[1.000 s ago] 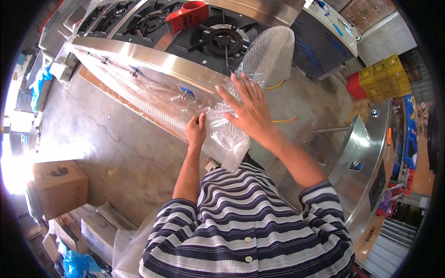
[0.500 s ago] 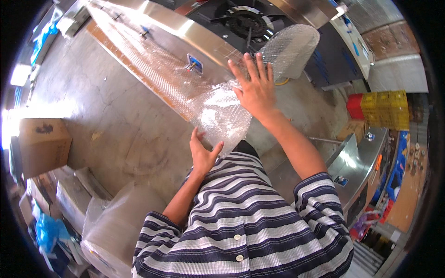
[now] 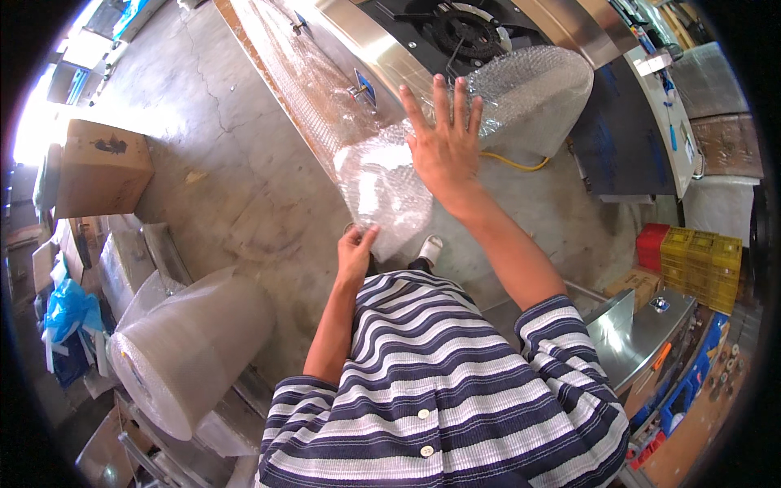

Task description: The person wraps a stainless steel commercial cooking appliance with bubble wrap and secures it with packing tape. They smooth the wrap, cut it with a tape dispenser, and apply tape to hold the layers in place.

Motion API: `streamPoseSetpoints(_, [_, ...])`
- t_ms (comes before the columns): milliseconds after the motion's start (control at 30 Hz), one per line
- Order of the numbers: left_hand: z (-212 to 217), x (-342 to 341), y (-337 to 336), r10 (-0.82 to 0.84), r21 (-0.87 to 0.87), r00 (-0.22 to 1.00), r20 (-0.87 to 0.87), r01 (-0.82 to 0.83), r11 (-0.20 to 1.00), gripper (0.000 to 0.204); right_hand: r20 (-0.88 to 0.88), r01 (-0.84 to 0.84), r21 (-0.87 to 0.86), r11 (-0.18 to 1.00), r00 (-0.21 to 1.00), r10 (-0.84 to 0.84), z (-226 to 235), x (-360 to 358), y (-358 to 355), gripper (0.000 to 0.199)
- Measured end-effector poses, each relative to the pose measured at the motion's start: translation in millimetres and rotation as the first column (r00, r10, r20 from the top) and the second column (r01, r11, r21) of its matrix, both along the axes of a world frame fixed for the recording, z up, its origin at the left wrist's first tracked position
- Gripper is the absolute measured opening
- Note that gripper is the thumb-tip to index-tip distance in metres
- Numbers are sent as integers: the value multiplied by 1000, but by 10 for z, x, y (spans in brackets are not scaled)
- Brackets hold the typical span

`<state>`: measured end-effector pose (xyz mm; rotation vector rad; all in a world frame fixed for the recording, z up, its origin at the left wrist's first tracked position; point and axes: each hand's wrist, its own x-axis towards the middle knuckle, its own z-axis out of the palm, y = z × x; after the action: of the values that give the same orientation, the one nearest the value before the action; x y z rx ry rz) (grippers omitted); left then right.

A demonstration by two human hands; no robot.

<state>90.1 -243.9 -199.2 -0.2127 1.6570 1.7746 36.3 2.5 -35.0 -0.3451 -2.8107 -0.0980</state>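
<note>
A sheet of clear bubble wrap (image 3: 382, 191) hangs in front of me, its near end dangling over the floor. My left hand (image 3: 355, 250) pinches the lower left edge of that end. My right hand (image 3: 446, 159) is flat with its fingers spread, against or just over the wrap beside the stove's front edge; whether it presses on it I cannot tell. Farther right the wrap bulges out past the corner of the steel gas stove (image 3: 366, 32). Along the stove's front, more wrap covers a panel with small valve knobs (image 3: 364, 88). A round black burner (image 3: 465, 32) sits on top.
A large roll of bubble wrap (image 3: 195, 342) lies at the lower left, with a cardboard box (image 3: 106, 167) beyond it. Yellow crates (image 3: 701, 264) and a steel worktop (image 3: 643, 337) stand at the right. A yellow hose (image 3: 517, 163) runs on the concrete floor under the stove.
My left hand has gone from spread fingers to a pinch on the wrap's edge. The right hand stays spread at the wrap. The whole view has shifted, showing more of the right side.
</note>
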Motion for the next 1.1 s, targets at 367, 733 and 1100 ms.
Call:
streamPoseSetpoints(367, [192, 159, -303, 73, 3, 918, -389, -78, 997, 31, 32, 12, 23, 1000, 999, -13, -18, -15, 44, 82])
streamPoseSetpoints(733, [-39, -885, -109, 336, 65, 865, -372, -337, 939, 31, 8, -29, -65, 997, 1000, 30, 23, -21, 42, 76])
streamPoseSetpoints(1100, [-22, -2008, 543, 241, 65, 867, -435, -237, 969, 37, 41, -186, -67, 980, 981, 189, 159, 85, 99, 79])
